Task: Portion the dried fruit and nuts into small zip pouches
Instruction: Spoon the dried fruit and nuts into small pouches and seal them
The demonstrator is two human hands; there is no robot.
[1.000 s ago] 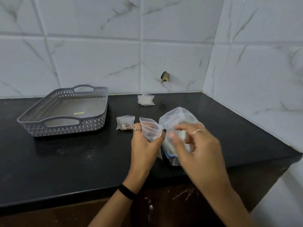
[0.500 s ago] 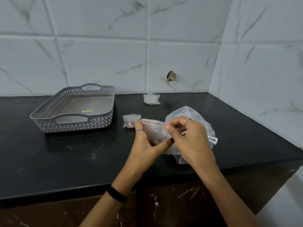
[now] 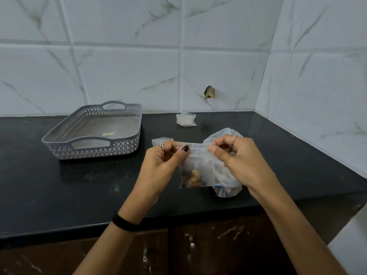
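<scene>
**Small pouch of nuts held by its top edge between both hands**

Head view: The person holds a small clear zip pouch (image 3: 195,165) upright above the front part of the black counter (image 3: 69,185). The left hand (image 3: 160,167) pinches the pouch's top strip at its left end, thumb with dark nail polish in front and curled fingers behind; a star-shaped ring sits on one finger. The right hand (image 3: 241,159) pinches the same strip at its right end between thumb and forefinger, the other fingers curled in; it wears a thin ring. The top strip is stretched level between the two hands. A small heap of dried fruit and nuts (image 3: 191,178) lies in the lower left corner of the pouch, a pale cashew shape among darker pieces.

Directly behind the pouch and the right hand stands a larger clear bag (image 3: 226,187) on the counter, its mouth gathered above the right hand and dark contents showing at its base. Another small pouch (image 3: 158,140) lies on the counter just behind the left hand, mostly hidden by it. Further back, near the wall, lies a flat stack of empty pouches (image 3: 186,120). To the left, well apart from the hands, sits a grey perforated tray (image 3: 123,147) with two handles and a yellow sticker on its floor. A black band (image 3: 125,222) circles the left wrist. Marbled white tiles (image 3: 119,72) cover both walls.
</scene>
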